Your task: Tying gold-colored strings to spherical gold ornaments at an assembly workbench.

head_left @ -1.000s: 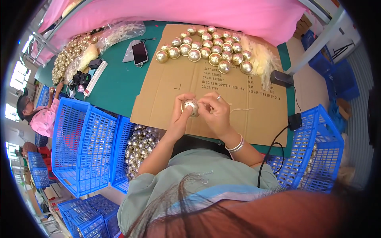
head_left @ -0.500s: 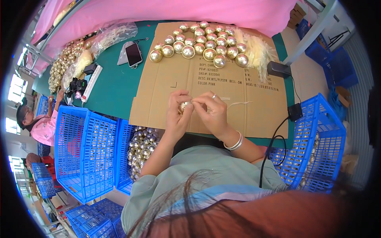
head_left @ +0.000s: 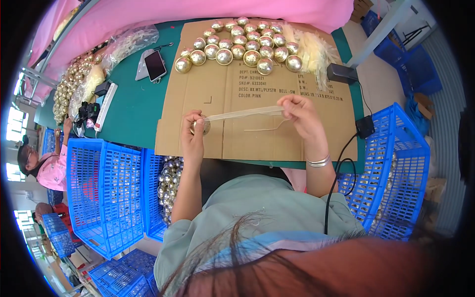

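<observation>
My left hand [head_left: 193,132] is closed around a shiny gold bell [head_left: 206,126], low on the left of a cardboard sheet [head_left: 222,148]. From the bell a pale cream ribbon [head_left: 242,113] runs taut to the right. Its other end is pinched between the thumb and fingers of my right hand [head_left: 304,116], raised over the sheet's right half. Beneath the ribbon a thin loose strip [head_left: 262,129] lies on the cardboard. Several gold bells [head_left: 224,57] stand grouped at the far side, beside a bundle of cream ribbons [head_left: 311,52].
A phone [head_left: 156,66] and a white power strip [head_left: 106,107] lie on the green table to the left. Blue crates [head_left: 106,193] stand at the left, and another blue crate [head_left: 396,158] stands right. A black cable [head_left: 332,193] hangs by my right arm. A co-worker [head_left: 52,168] is far left.
My hands were close together at the bell. The right has moved away to the right, drawing the ribbon out straight, while the left has shifted left with the bell.
</observation>
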Demonstrator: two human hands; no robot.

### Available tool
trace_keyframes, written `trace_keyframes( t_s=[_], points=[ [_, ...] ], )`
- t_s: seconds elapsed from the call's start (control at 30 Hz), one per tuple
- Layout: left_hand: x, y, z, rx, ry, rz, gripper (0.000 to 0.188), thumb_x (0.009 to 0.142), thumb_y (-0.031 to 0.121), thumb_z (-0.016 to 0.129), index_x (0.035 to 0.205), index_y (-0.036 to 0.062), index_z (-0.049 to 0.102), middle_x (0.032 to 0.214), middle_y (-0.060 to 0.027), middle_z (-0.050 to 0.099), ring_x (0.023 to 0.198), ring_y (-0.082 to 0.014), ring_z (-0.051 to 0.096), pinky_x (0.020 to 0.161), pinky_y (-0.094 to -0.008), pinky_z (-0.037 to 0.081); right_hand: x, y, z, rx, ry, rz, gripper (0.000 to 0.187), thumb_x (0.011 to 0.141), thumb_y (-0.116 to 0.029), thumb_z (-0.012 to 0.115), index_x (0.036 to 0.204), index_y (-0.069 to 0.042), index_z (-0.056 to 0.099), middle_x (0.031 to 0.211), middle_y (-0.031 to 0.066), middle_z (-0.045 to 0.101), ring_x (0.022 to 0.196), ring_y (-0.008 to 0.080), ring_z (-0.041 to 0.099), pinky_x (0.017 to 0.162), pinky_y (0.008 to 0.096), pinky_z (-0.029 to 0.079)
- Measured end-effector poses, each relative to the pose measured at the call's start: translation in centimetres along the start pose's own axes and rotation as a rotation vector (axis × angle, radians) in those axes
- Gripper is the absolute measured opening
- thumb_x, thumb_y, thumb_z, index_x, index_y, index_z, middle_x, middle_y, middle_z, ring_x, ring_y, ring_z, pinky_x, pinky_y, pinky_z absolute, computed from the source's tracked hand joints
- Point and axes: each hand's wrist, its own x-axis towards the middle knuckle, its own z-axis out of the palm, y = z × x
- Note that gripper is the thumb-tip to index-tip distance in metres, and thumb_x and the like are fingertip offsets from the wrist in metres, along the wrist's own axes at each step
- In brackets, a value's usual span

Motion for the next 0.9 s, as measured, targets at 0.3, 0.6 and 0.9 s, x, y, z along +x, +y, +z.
trace_keyframes(
  t_s=[0.3, 0.6, 0.9],
  points=[
    [-0.4, 5.9, 1.5, 0.388, -0.04, 0.241, 0.008, 0.085, 0.008, 0.063, 0.091, 0.0036, 0.06, 0.113, -0.016, 0.053, 0.1, -0.028, 0.054, 0.09, -0.036, 0.042, 1.3, 0.3, 9.1, 0.245, -0.18, 0.204, 0.019, 0.087, -0.015, 0.064, 0.097, 0.001, 0.064, 0.075, 0.0009, 0.061, 0.067, 0.0055, 0.054, 0.06, 0.0177, 0.043],
    [-1.9, 4.6, 3.8, -0.376, -0.185, -0.254, 0.05, 0.086, 0.004, 0.065, 0.129, 0.0003, 0.041, 0.099, -0.0095, 0.059, 0.07, -0.0105, 0.057, 0.062, -0.021, 0.046, 1.1, 0.3, 9.6, 0.076, -0.226, 0.149, 0.015, 0.087, -0.013, 0.065, 0.091, 0.001, 0.065, 0.073, 0.001, 0.06, 0.06, 0.0042, 0.051, 0.053, 0.0174, 0.04],
    [-1.8, 4.9, 3.1, 0.235, -0.04, 0.094, 0.006, 0.081, 0.002, 0.069, 0.085, -0.0018, 0.068, 0.071, -0.0037, 0.058, 0.06, -0.0084, 0.052, 0.053, -0.0211, 0.04, 0.6, 0.2, 9.4, 0.165, -0.239, 0.209, 0.012, 0.088, -0.014, 0.061, 0.089, -0.002, 0.061, 0.07, -0.0015, 0.056, 0.058, 0.0034, 0.044, 0.052, 0.0178, 0.036]
  ],
)
